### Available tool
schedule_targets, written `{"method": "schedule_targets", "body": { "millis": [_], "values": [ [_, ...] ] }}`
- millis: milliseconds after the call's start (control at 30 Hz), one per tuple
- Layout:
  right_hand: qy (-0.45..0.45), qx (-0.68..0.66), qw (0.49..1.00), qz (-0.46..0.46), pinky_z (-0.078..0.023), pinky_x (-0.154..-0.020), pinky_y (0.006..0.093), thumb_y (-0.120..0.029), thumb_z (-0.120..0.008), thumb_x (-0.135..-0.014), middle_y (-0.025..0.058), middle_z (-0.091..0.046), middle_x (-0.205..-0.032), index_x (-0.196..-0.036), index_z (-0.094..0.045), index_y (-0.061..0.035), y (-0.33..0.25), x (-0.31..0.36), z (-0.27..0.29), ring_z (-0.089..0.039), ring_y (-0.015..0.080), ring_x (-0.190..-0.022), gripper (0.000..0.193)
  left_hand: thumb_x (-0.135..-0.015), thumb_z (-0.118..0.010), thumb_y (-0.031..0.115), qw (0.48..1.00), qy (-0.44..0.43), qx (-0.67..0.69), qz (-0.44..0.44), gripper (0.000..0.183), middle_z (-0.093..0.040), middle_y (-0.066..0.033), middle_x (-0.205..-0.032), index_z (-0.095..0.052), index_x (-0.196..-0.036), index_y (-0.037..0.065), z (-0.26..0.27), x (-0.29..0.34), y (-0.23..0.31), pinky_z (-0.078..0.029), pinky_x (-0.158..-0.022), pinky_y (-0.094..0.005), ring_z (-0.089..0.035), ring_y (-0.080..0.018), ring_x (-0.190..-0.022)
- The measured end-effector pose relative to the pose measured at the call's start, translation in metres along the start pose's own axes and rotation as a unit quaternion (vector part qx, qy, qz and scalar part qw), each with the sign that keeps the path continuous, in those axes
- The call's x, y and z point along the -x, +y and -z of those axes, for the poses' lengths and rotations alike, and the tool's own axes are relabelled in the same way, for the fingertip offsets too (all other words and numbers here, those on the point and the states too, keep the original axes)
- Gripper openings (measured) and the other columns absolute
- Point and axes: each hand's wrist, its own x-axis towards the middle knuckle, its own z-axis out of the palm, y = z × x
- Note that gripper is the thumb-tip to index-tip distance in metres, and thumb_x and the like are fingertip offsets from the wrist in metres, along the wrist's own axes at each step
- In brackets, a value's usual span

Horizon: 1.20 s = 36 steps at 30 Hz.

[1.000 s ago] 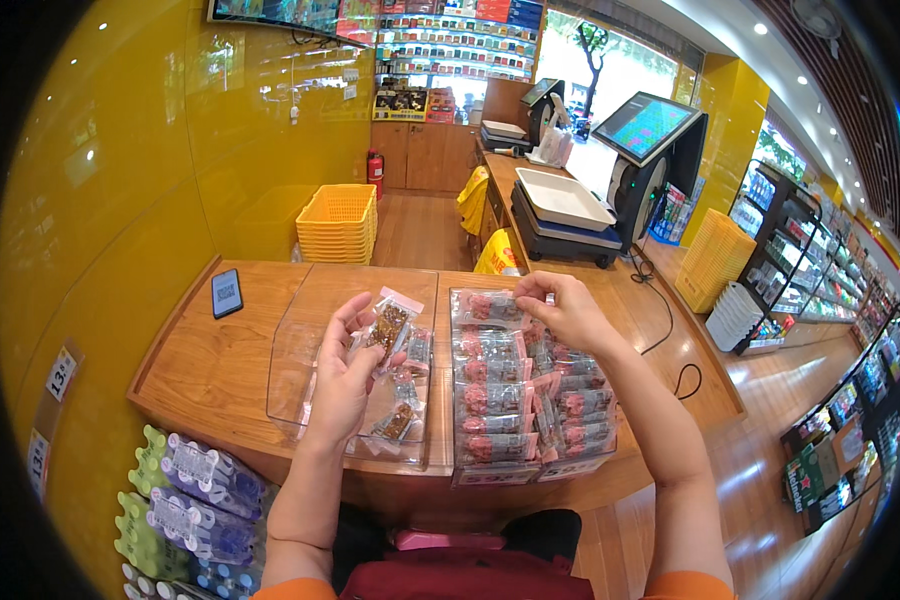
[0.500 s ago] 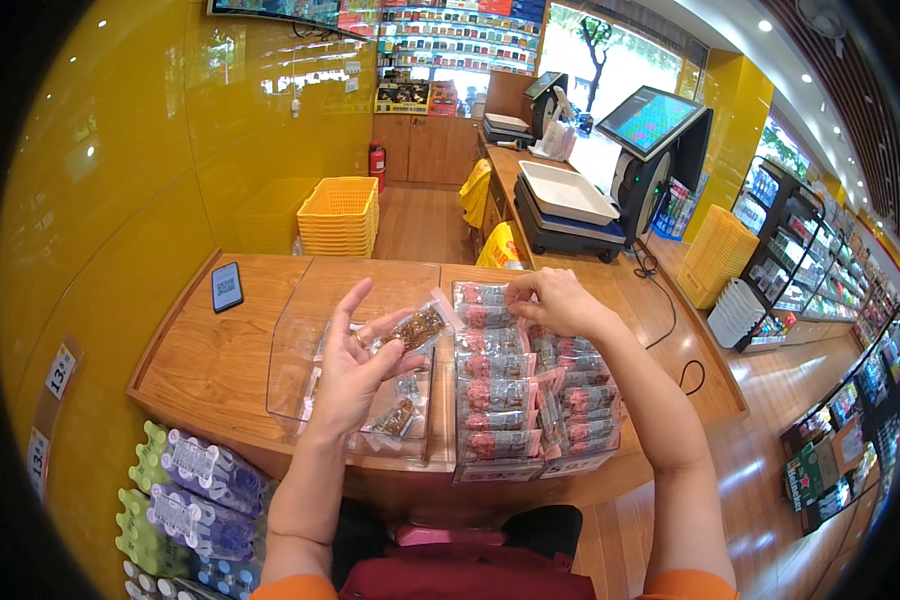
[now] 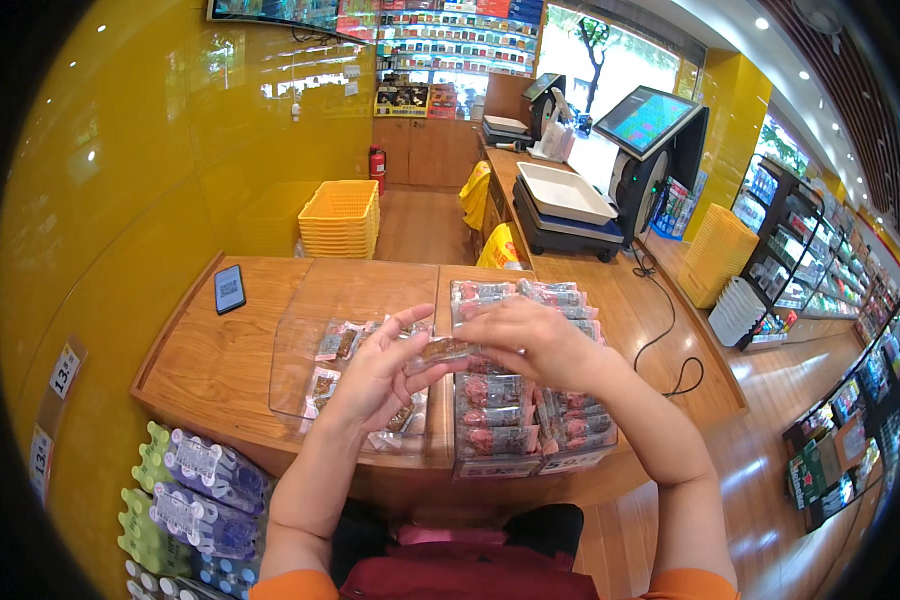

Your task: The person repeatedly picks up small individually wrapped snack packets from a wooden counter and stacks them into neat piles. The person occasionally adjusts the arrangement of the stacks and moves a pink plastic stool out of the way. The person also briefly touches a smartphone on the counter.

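Observation:
My left hand (image 3: 375, 378) holds a small clear packet of brown snack (image 3: 437, 351) between its thumb and fingers, above the counter. From the other side my right hand (image 3: 545, 345) meets the packet's right end, its fingers bent over it and its thumb below. Under my left hand is a clear plastic box (image 3: 273, 375) with several loose brown snack packets (image 3: 340, 342) inside. Below my right hand, a second display box holds rows of red-and-grey snack packets (image 3: 495, 413); my hand hides some of them.
A phone (image 3: 229, 288) lies at the counter's left. Beyond are stacked yellow baskets (image 3: 338, 222), a weighing scale (image 3: 566, 195) and a till screen (image 3: 648, 120). A black cable (image 3: 662, 330) trails over the right side. Wrapped bottle packs (image 3: 210, 475) stand at lower left.
My right hand has come left and nearer, from the far end of the display box to the packet. The packet, in my left hand, has moved right and lower and is now more level.

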Motion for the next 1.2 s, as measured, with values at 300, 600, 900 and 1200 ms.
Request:
{"method": "schedule_targets", "body": {
  "millis": [300, 600, 900, 1200],
  "values": [
    [-0.016, -0.397, 0.863, -0.311, -0.050, -0.082, 0.0258, -0.027, -0.048, -0.099, 0.0079, -0.064, -0.105, -0.126, -0.051, 0.0051, 0.036, 0.013, 0.019, -0.062, 0.0120, -0.092, 0.042, -0.096, -0.052, 0.021, 0.930, 0.041, -0.340, -0.132, 0.039, -0.062, -0.0096, -0.110, -0.049, -0.129, 0.001, 0.015, -0.017, -0.014, -0.051, -0.075, -0.0247, -0.060, -0.0113, -0.088],
    [0.037, -0.427, 0.841, -0.330, -0.051, -0.080, 0.0256, -0.022, -0.050, -0.098, 0.0049, -0.062, -0.105, -0.124, -0.051, 0.0006, 0.049, 0.023, 0.018, -0.061, 0.0102, -0.090, 0.035, -0.092, -0.055, 0.018, 0.776, 0.033, -0.612, -0.149, 0.035, -0.058, -0.0127, -0.116, -0.057, -0.123, 0.000, 0.010, -0.039, -0.022, -0.046, -0.085, -0.0305, -0.057, -0.0203, -0.100],
    [0.160, -0.235, 0.915, -0.286, -0.042, -0.065, 0.0222, -0.020, -0.050, -0.097, 0.0002, -0.056, -0.085, -0.113, -0.055, -0.0024, 0.088, 0.019, 0.003, -0.049, 0.0059, -0.074, 0.024, -0.090, -0.054, 0.022, 0.620, -0.007, -0.767, -0.165, 0.032, -0.060, -0.0194, -0.110, -0.062, -0.113, 0.002, -0.005, -0.064, -0.031, -0.041, -0.091, -0.0430, -0.050, -0.0357, -0.102],
    [0.068, -0.208, 0.922, -0.318, -0.047, -0.073, 0.0280, -0.019, -0.057, -0.092, 0.0078, -0.064, -0.089, -0.105, -0.063, 0.0005, 0.081, 0.007, -0.008, -0.058, 0.0130, -0.080, 0.025, -0.087, -0.056, 0.019, 0.612, -0.007, -0.755, -0.237, 0.022, -0.060, -0.0167, -0.100, -0.066, -0.102, 0.005, 0.004, -0.062, -0.043, -0.041, -0.086, -0.0438, -0.050, -0.0345, -0.096]
  ]
}}
